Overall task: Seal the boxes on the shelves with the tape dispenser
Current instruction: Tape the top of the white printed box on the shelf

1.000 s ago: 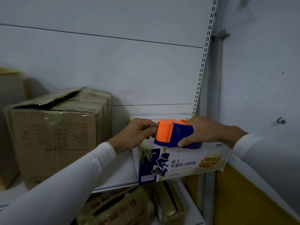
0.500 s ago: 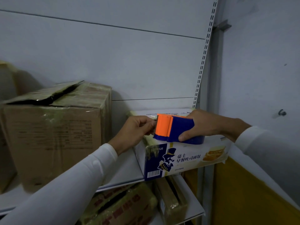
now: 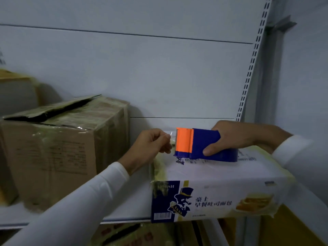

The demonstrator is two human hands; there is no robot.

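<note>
On the shelf (image 3: pixel 124 213), a dispenser (image 3: pixel 198 144) rests on the white box (image 3: pixel 213 176), gripped by the right hand (image 3: pixel 229 137).

The left hand (image 3: pixel 152 146) pinches something at the dispenser's orange end; a faint glint there suggests clear tape, but the strip itself is too thin to make out. The tape roll is hidden inside the blue body and under the right hand's fingers. The box's far edge is covered by the dispenser. A brown box (image 3: pixel 58 150) stands to the left, top flap lifted, its left side cut off. Cartons below the shelf are dim and blurred.
</note>
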